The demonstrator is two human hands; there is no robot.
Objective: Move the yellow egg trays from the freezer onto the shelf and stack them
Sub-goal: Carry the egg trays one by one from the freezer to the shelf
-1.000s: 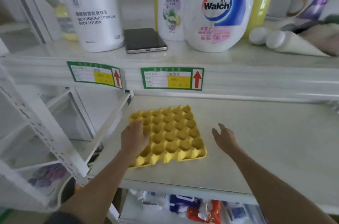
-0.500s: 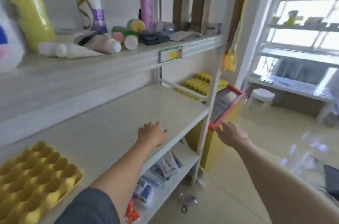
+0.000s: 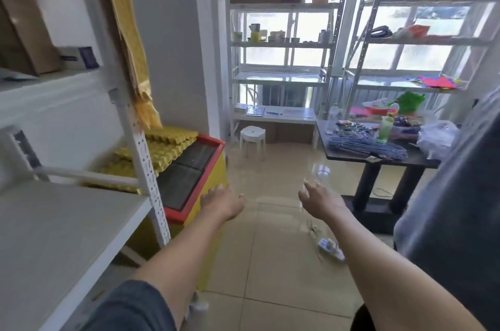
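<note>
Several yellow egg trays [image 3: 165, 148] lie overlapping on top of the freezer [image 3: 213, 168], a yellow chest with a red rim and dark glass lid, partly hidden behind the shelf's white upright post [image 3: 140, 146]. The white shelf board [image 3: 54, 222] fills the lower left. My left hand [image 3: 223, 202] is stretched out near the freezer's front corner, fingers apart and holding nothing. My right hand [image 3: 319, 199] hovers over the floor to the right, also open and empty. The tray on the shelf is out of view.
A dark table [image 3: 378, 152] with wire hangers, bottles and bags stands at right. A white stool [image 3: 253, 138] sits ahead by metal racks [image 3: 281, 43] at the window. Small litter [image 3: 328, 245] lies on the tiled floor. Cardboard boxes [image 3: 24, 32] occupy the upper shelf.
My view has swung right, from the yellow tray lying on the shelf to the freezer and the room. Both empty hands left the shelf and now reach toward the freezer.
</note>
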